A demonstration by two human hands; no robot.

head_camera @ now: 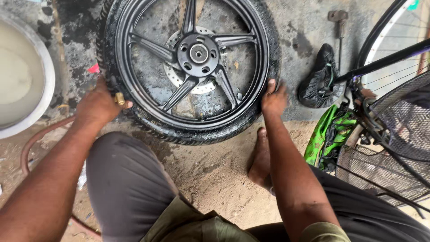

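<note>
A black motorcycle wheel [192,67] with five spokes, a brake disc and a wet tyre lies flat on the stained concrete. My left hand [98,105] grips the tyre's left edge and pinches a small brass fitting [119,99] against the rim. My right hand [274,97] presses on the tyre's right edge, fingers curled over the rubber. My bare right foot [260,157] rests on the sandy ground just below the wheel, and my knees frame the bottom of the view.
A wide metal basin [45,85] of cloudy water sits at the left. A reddish hose [33,143] curves by my left arm. A bicycle [394,58] with a wire basket [394,148], green cloth and a black saddle [320,83] crowds the right.
</note>
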